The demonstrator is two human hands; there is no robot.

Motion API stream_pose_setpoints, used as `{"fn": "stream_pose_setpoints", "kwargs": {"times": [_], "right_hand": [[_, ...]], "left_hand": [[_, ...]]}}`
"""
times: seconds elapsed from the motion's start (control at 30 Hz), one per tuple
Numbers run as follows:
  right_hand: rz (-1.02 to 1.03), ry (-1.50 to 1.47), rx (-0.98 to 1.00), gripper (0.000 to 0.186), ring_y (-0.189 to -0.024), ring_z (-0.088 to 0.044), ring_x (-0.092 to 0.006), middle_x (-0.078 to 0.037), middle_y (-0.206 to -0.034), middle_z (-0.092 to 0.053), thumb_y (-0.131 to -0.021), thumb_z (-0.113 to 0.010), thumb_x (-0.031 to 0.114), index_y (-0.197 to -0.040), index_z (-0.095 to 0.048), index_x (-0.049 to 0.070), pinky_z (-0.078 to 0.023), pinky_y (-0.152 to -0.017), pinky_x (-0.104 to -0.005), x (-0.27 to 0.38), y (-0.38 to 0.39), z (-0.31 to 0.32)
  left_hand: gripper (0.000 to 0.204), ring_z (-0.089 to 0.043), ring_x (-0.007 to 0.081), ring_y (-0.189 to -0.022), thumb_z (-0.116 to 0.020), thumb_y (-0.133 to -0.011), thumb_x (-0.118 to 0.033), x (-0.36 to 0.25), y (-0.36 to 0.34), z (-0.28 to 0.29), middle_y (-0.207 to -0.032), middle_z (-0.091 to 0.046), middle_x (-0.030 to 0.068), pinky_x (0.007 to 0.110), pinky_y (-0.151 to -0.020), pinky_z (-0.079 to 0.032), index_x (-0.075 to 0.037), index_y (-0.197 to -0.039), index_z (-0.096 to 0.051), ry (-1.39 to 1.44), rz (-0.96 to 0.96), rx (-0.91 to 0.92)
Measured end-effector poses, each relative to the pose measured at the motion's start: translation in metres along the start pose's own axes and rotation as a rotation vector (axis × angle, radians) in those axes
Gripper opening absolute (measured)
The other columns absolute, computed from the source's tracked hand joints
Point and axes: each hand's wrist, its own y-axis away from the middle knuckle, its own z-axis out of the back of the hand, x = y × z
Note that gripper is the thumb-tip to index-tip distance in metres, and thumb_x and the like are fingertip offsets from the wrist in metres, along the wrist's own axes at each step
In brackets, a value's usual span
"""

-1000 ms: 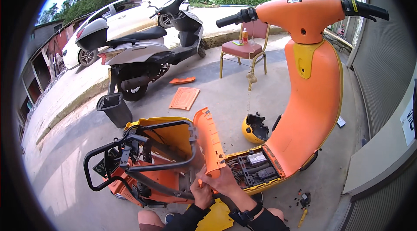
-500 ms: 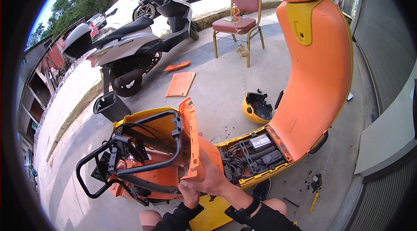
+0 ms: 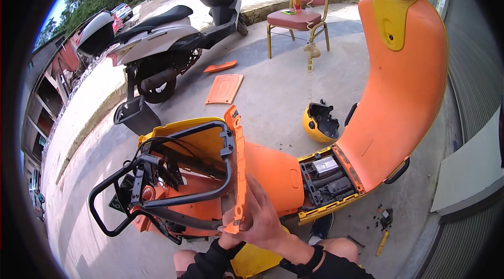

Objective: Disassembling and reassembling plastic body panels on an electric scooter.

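Note:
My right hand (image 3: 261, 220) grips the near edge of a curved orange body panel (image 3: 275, 171) of a scooter, fingers pressed on its face. Mostly hidden behind it, my left hand (image 3: 229, 238) is closed at the panel's lower corner. The panel's notched rim stands beside the black tubular rear frame (image 3: 228, 166). Its broad face reaches over part of the open floor compartment (image 3: 328, 176), where wiring and a silver box (image 3: 325, 164) show. Yellow side trim (image 3: 310, 217) edges the compartment. A yellow panel (image 3: 254, 260) lies below my wrists.
A yellow helmet (image 3: 315, 129) and an orange cover (image 3: 224, 89) lie on the concrete beyond. A black bin (image 3: 137, 116) stands far left near a parked white scooter (image 3: 163, 43). A chair (image 3: 299, 19) is behind. A yellow-handled tool (image 3: 382, 243) and small parts (image 3: 386, 218) lie right.
The orange panel has swung right and flatter, showing more of its face and covering more of the compartment. Both hands stay on it. The whole view has shifted slightly.

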Motion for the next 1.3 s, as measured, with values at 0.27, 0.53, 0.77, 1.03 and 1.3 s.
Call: {"fn": "stream_pose_setpoints", "kwargs": {"times": [0.27,0.53,0.77,1.03,1.3], "right_hand": [[-0.100,0.026,0.040,0.100,-0.138,-0.032,-0.0416,-0.023,-0.151,-0.030,-0.071,-0.079,0.046,-0.144,-0.032,-0.003,-0.031,-0.111,-0.0498,-0.019,0.003,-0.008],[-0.081,-0.001,0.045,0.099,-0.138,-0.032,-0.0404,-0.024,-0.150,-0.032,-0.072,-0.079,0.046,-0.144,-0.032,-0.004,-0.031,-0.111,-0.0482,-0.016,-0.003,-0.018],[-0.079,-0.066,0.059,0.112,-0.139,-0.031,-0.0406,-0.024,-0.151,-0.028,-0.071,-0.078,0.053,-0.148,-0.021,-0.005,-0.029,-0.112,-0.0476,-0.023,-0.001,-0.014],[-0.077,-0.030,0.119,0.116,-0.140,-0.028,-0.0414,-0.027,-0.151,-0.027,-0.071,-0.074,0.060,-0.148,-0.019,-0.007,-0.026,-0.114,-0.0480,-0.025,-0.001,-0.008],[-0.149,-0.209,-0.022,0.073,-0.136,-0.038,-0.0378,-0.025,-0.145,-0.040,-0.088,-0.063,0.033,-0.144,-0.033,-0.003,-0.030,-0.112,-0.0444,-0.033,-0.010,0.015]], "left_hand": [[0.038,-0.061,0.0228,-0.109,-0.065,-0.087,-0.009,0.003,0.001,-0.016,-0.120,-0.061,0.0131,0.034,-0.092,-0.049,-0.002,-0.123,-0.055,-0.041,-0.009,-0.119],[0.043,-0.059,0.0231,-0.112,-0.064,-0.089,-0.008,0.007,-0.001,-0.003,-0.124,-0.059,0.0137,0.034,-0.093,-0.048,0.002,-0.128,-0.050,-0.027,0.015,-0.197],[0.046,-0.057,0.0156,-0.107,-0.064,-0.092,-0.014,-0.023,-0.001,-0.010,-0.121,-0.057,0.0106,0.028,-0.090,-0.047,0.004,-0.130,-0.048,0.070,-0.092,-0.470],[0.032,-0.055,0.0079,-0.083,-0.059,-0.092,-0.006,-0.011,0.011,-0.023,-0.099,-0.059,0.0001,0.023,-0.074,-0.045,0.005,-0.122,-0.054,0.226,-0.020,-0.467],[0.017,-0.060,0.0091,-0.071,-0.059,-0.095,-0.007,-0.016,0.011,-0.021,-0.086,-0.065,0.0044,0.022,-0.062,-0.047,0.003,-0.109,-0.058,0.035,-0.069,-0.658]]}}
